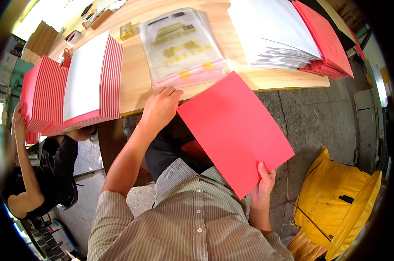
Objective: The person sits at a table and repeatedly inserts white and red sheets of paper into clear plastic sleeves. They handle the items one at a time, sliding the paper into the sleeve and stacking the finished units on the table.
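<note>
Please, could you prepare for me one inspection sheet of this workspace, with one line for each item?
Surface: light wooden table, bearing striped red-and-white stacks at left, a white stack and a red stack at right.
Job's things: red card, held up at the table's near edge; clear bags, lying flat.
Clutter: small yellow box; what looks like a tape roll.
Hands: right hand grips the red card by its lower right edge; left hand is at the bags' near edge, grip unclear.
Cables: nothing seen for certain.
Surroundings: yellow sack at right; co-worker's hand at the striped stacks; cardboard boxes upper left.
</note>
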Motion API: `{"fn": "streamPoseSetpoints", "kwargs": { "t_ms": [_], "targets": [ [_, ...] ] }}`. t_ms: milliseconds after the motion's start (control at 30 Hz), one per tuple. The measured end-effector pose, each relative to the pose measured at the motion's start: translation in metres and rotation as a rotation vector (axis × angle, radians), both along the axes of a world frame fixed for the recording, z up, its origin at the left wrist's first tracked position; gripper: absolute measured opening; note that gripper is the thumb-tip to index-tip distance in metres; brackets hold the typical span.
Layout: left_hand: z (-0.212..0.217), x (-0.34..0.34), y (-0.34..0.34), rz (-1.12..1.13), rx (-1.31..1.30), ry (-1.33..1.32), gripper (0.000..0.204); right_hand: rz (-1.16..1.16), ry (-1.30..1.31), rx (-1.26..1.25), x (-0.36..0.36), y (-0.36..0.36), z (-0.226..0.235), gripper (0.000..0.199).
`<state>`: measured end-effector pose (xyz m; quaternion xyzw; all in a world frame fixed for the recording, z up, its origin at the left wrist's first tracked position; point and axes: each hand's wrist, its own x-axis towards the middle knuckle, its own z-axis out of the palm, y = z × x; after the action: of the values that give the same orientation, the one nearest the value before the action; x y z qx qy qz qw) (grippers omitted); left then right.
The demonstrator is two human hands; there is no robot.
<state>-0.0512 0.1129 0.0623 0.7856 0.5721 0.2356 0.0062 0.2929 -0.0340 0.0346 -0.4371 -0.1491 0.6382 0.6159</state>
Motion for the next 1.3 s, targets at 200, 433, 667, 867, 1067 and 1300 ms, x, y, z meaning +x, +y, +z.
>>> {"fn": "streamPoseSetpoints", "kwargs": {
  "t_ms": [200, 433, 667, 867, 1067, 1300],
  "targets": [
    [0.005, -0.001, -0.003, -0.055, -0.040, -0.014, 0.019, 0.006, -0.002, 0.009, 0.002, 0.009, -0.001, 0.020],
    [0.015, 0.004, -0.006, -0.066, -0.027, 0.058, 0.018, 0.025, 0.028, -0.005, -0.008, 0.017, 0.008, 0.021],
    [0.009, 0.006, -0.004, -0.062, 0.066, 0.111, 0.019, 0.007, 0.061, 0.020, -0.013, 0.010, -0.009, 0.027],
    [0.004, 0.004, -0.004, -0.015, 0.122, 0.169, 0.014, -0.060, 0.083, 0.028, -0.027, 0.013, -0.004, 0.026],
    [0.001, 0.005, -0.007, 0.022, 0.156, 0.147, 0.015, -0.018, 0.031, 0.051, -0.019, 0.015, -0.011, 0.025],
    [0.003, 0.011, -0.015, 0.140, 0.155, 0.220, 0.019, -0.042, -0.020, 0.083, -0.030, 0.020, 0.000, 0.025]
  ]
}}
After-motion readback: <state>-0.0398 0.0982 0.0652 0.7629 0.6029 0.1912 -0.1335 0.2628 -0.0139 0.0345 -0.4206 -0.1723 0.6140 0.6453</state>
